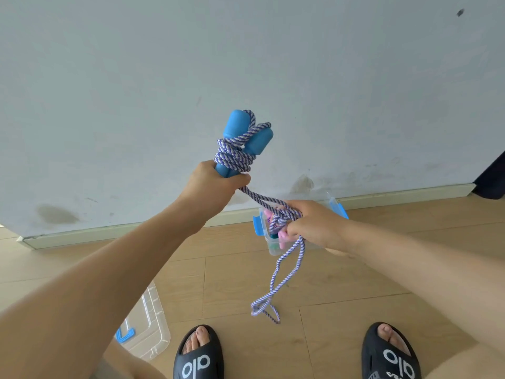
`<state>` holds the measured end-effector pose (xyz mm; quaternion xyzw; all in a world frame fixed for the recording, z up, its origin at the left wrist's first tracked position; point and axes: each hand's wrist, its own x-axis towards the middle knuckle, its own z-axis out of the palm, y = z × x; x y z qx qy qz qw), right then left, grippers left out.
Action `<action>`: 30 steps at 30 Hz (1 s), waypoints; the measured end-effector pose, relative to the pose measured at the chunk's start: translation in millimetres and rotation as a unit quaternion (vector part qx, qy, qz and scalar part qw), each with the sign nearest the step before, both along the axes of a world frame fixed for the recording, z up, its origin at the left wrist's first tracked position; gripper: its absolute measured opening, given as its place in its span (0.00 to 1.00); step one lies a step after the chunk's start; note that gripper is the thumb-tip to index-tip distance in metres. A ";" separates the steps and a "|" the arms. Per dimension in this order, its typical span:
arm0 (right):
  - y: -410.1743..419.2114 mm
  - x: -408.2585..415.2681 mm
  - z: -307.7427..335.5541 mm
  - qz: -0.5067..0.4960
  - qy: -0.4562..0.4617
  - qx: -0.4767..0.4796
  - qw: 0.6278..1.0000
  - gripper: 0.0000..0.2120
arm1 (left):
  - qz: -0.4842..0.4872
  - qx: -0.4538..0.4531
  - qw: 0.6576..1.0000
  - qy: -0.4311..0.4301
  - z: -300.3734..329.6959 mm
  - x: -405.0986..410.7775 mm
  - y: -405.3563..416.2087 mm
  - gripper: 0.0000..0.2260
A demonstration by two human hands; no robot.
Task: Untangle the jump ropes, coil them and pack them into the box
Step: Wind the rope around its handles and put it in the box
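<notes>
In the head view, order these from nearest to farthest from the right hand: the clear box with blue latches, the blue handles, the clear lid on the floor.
From the right hand:
1. Clear box, directly behind and below it.
2. Blue handles, up left, in the left hand.
3. Clear lid, lower left on the floor.

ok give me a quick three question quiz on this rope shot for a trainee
1. True or false: the left hand grips the blue handles.
2. What does the right hand hold? A) the lid B) the rope C) a slipper
3. Fill in: the lid lies on the ____ by the left foot, apart from the box.

Key: 1 true; 2 B; 3 floor
</notes>
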<state>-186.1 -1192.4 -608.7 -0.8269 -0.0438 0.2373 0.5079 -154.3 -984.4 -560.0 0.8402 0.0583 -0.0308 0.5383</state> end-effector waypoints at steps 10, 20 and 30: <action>-11.9 1.0 -9.6 0.101 -0.003 -0.267 0.959 0.10 | 0.066 0.064 0.995 -0.027 2.0 13.0 20.3 0.08; -31.4 5.7 -25.5 0.161 0.083 -0.324 0.929 0.12 | 0.057 -0.012 0.998 0.003 -4.4 15.9 22.5 0.08; 24.9 -7.6 17.1 0.078 0.038 0.074 0.993 0.18 | -0.013 -0.070 0.997 0.042 -0.9 6.5 -7.3 0.11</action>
